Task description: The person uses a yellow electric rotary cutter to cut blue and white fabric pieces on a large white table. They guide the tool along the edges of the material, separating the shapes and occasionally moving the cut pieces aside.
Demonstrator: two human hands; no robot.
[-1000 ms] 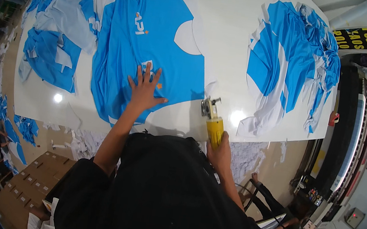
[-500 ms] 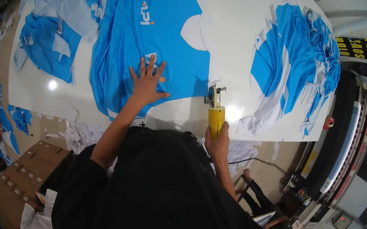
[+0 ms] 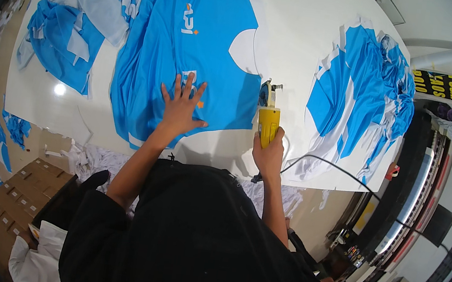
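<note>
A blue cut fabric panel [image 3: 216,43] with white and orange print lies on the white table [image 3: 292,47]. My left hand [image 3: 181,111] rests flat on its near part, fingers spread. In my right hand [image 3: 268,153] is a yellow electric rotary cutter [image 3: 268,125], gripped round its body. The cutter's round blade is at the panel's right edge, just below the white curved notch [image 3: 242,50]. Whether the blade touches the cloth, I cannot tell.
Blue and white fabric pieces lie bunched to the right [image 3: 359,84] and in a pile to the left [image 3: 61,45]. A black cord [image 3: 342,171] crosses the table's near right edge. Cardboard boxes [image 3: 25,194] stand at lower left. A long machine [image 3: 388,208] is on the right.
My right hand has moved the cutter away from me along the panel's right edge. The cord now rises across the table's near edge. My left hand stays flat on the cloth.
</note>
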